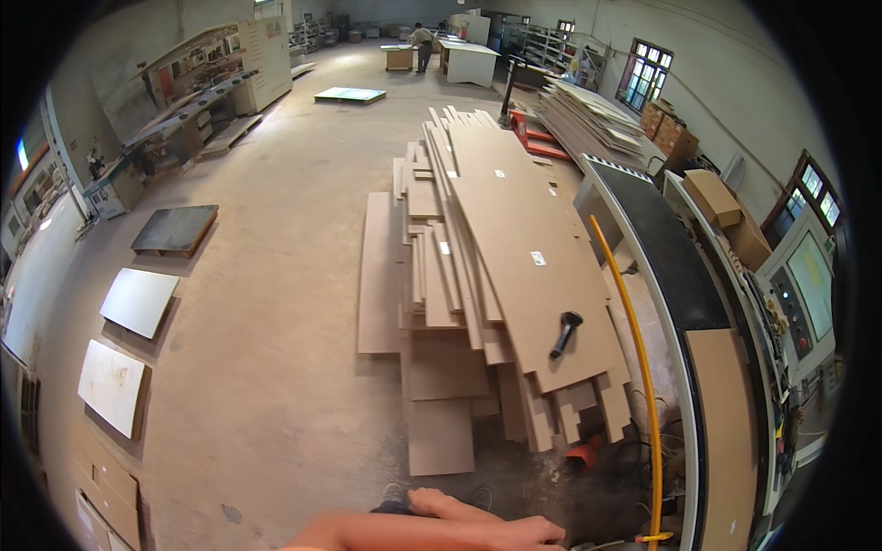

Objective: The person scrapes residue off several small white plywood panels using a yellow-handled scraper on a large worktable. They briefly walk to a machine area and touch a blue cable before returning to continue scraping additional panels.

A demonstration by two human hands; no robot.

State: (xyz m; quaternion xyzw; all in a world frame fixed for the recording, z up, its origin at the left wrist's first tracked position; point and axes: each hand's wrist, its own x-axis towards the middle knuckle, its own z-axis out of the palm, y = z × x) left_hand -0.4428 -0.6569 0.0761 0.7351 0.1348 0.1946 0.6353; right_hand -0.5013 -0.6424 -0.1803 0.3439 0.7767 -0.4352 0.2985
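Smooth matt wood-fibre boards point(505, 211), paper labels point(538, 259), black plastic-looking handheld scanner point(566, 336), dull black conveyor surface point(657, 243), slightly glossy yellow bar point(634, 326), matt cardboard box point(711, 196), scuffed concrete-like floor point(276, 275)

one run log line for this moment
forearms: crossed | left hand: grip unclear | right hand: grip unclear | black handheld device: lying on top brown panel

Left — a dark-topped pallet point(175, 227) and, nearer, two white panels point(138, 301); beyond these, a long machine point(184, 121) with a tall pale cabinet point(266, 62). Background — a person point(422, 46) standing beside a white-sided bench point(471, 67). Right: brown cartons point(675, 142) near a barred window point(646, 73).
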